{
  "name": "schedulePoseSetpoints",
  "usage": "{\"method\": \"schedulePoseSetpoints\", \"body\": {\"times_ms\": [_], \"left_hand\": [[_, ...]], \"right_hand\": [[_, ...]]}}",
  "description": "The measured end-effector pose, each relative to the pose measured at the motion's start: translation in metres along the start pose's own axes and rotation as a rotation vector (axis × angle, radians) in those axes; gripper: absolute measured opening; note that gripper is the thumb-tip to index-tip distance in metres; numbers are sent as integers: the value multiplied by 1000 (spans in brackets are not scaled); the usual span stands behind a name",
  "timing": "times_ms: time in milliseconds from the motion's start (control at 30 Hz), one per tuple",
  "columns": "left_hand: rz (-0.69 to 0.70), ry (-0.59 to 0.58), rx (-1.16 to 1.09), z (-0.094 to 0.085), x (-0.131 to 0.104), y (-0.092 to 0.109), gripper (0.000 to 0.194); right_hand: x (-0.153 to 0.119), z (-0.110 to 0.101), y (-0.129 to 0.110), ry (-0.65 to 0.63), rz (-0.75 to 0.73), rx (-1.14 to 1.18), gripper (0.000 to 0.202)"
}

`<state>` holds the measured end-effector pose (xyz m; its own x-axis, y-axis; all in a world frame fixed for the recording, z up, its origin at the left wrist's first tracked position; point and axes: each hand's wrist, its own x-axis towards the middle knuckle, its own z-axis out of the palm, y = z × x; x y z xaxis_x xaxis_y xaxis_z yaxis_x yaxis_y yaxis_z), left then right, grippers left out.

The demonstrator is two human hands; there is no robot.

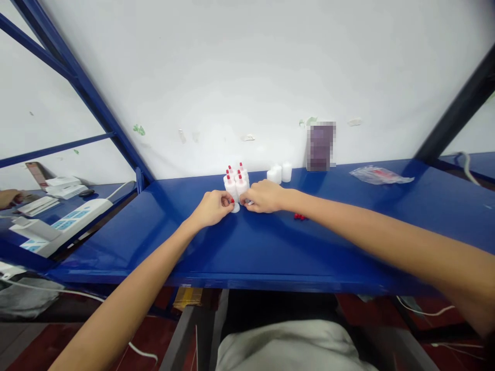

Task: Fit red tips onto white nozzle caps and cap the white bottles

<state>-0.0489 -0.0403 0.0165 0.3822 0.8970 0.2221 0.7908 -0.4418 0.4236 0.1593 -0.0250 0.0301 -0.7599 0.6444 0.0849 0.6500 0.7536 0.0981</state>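
Red-tipped white plastic piece [236,208], small, at the near side of a bottle group; its pale base lies toward 6 o'clock, its red end toward 12, the exact tilt being indistinct. It sits at about 3 o'clock from the left hand [213,208], the nearer of the two, whose thumb and fingers are pinched about it. From the right hand [266,197] it lies at roughly 9 o'clock. The right hand's fingers curl inward; a sliver of white shows at their tips, but whether they grip it cannot be told. White cylindrical bottles with red pointed caps [242,184] stand upright in a tight cluster, at 1 o'clock from the left hand, bounding the piece on its far side. On the same blue tabletop [232,252], plain white cylinders [274,176] stand at 1 o'clock from the right hand, and loose small red caps [299,217] lie at 4 o'clock, just beside the right forearm [348,221]. Clear plastic bag [381,175] with red contents: well apart, toward 3 o'clock.
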Motion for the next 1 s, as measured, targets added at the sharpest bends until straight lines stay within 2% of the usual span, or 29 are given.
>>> {"method": "schedulePoseSetpoints", "body": {"times_ms": [167,267,333,400,500,600,700,833,1000], "left_hand": [[-11,32,16,7,14,-9,14],[-26,62,-1,5,11,-15,16],[-29,127,-51,0,6,-14,16],[9,230,-181,-4,0,-6,18],[191,336,-448,-2,-1,21,19],[413,308,-519,13,11,54,16],[546,294,-470,30,28,78,15],[625,289,-348,43,44,88,23],[649,309,-291,51,44,86,29]], "right_hand": [[11,7,8,-3,77,-18,33],[6,4,11,-2,95,10,33],[-4,0,11,28,86,86,31],[-17,-4,11,91,83,208,30],[-41,-7,13,211,110,397,36],[-62,-3,20,326,120,481,45],[-76,2,27,388,136,471,47],[-85,1,32,384,258,414,40],[-87,0,29,320,377,323,34]]}}
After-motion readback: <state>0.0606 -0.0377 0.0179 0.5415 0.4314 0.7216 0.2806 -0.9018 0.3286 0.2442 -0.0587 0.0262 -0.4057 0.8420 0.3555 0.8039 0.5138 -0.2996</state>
